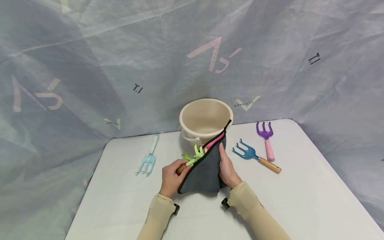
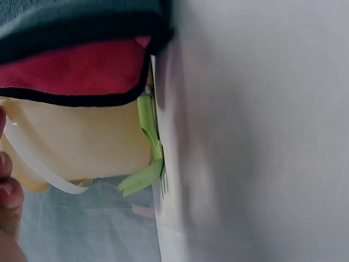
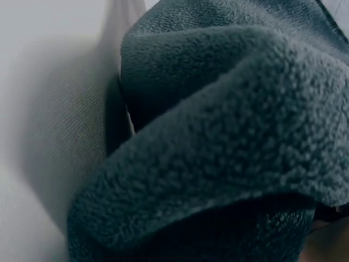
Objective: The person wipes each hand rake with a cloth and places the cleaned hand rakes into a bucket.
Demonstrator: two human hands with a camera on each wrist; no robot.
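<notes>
My left hand (image 1: 174, 176) grips the wooden handle of a light-green hand fork (image 1: 198, 153), its tines against the cloth's edge. My right hand (image 1: 227, 168) pinches a grey fleece cloth (image 1: 199, 176) with black edging and a pink reverse, hanging upright in front of the bucket. In the left wrist view, the left fingers (image 2: 10, 191) show at the edge beside the cloth's pink side (image 2: 82, 71). A second green fork (image 2: 147, 120) lies low by the bucket, its handle partly behind the cloth. Grey folds (image 3: 218, 136) fill the right wrist view and hide most of the right hand.
A cream bucket (image 1: 183, 125) with a white handle stands behind the cloth. The pale-blue fork (image 1: 147, 162) lies left. To the right are the blue fork (image 1: 248, 153) with a wooden handle and the purple fork (image 1: 265, 134) with a pink handle. Grey sheeting hangs behind the white table (image 1: 120, 200).
</notes>
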